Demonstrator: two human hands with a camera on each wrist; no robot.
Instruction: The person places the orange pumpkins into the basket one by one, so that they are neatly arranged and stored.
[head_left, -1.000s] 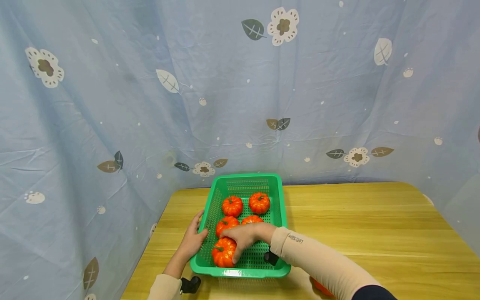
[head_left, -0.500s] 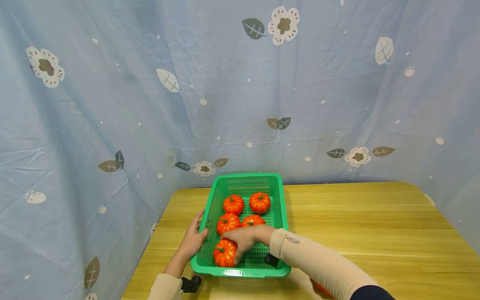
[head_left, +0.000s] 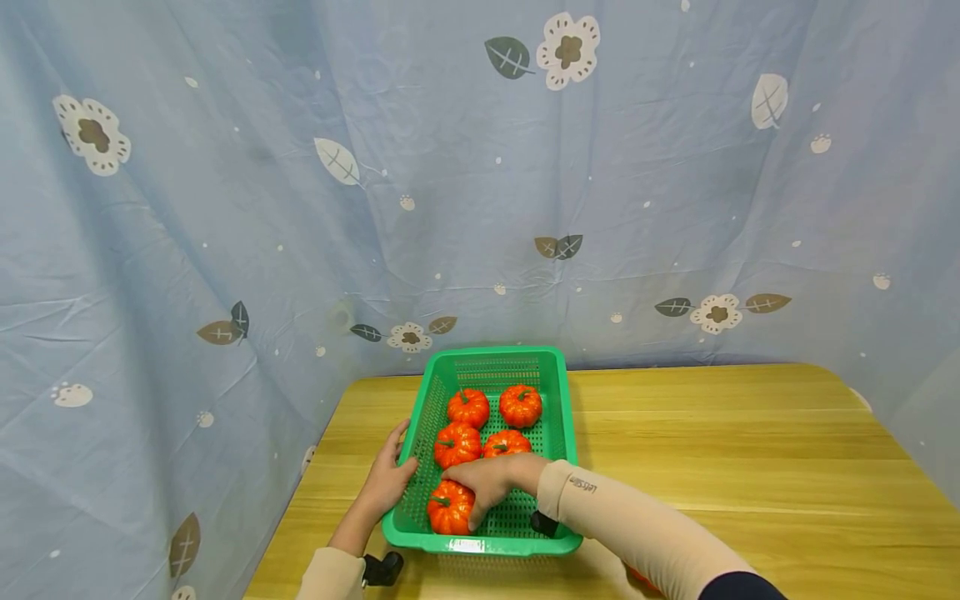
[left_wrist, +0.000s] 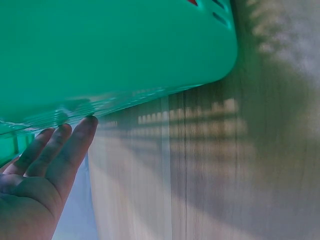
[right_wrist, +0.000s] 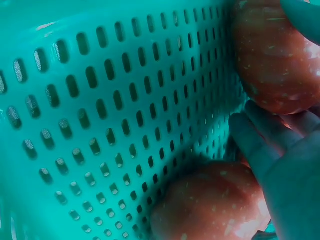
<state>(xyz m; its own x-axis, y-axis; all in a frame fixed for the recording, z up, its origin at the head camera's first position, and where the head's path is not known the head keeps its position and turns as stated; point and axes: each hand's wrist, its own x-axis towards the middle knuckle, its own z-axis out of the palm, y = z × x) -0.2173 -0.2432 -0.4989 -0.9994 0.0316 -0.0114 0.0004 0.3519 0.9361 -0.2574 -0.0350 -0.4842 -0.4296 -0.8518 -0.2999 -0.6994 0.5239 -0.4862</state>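
Observation:
Inside a green plastic basket (head_left: 564, 408), several small orange toy pumpkins lie in two columns. My right hand (head_left: 491, 482) reaches in and grips the front-left pumpkin (head_left: 448, 508), thumb on the near side and fingers on the far side. In the right wrist view those fingers pass between the held pumpkin (right_wrist: 275, 57) and a second pumpkin (right_wrist: 212, 205). At the basket's left side, my left hand (head_left: 388, 479) holds the rim, its thumb over the edge. The left wrist view has its fingers (left_wrist: 75, 152) against the outer wall; the thumb is hidden there.
The basket stands on a wooden table (head_left: 712, 450) toward its left side. Another orange thing (head_left: 641, 579) shows partly under the right sleeve (head_left: 630, 521) near the front. A blue patterned curtain (head_left: 480, 208) hangs behind the table and along its left.
The middle-left pumpkin and the one behind it have shifted slightly toward the back of the basket. Both hands stay almost in place, the right one still gripping its pumpkin.

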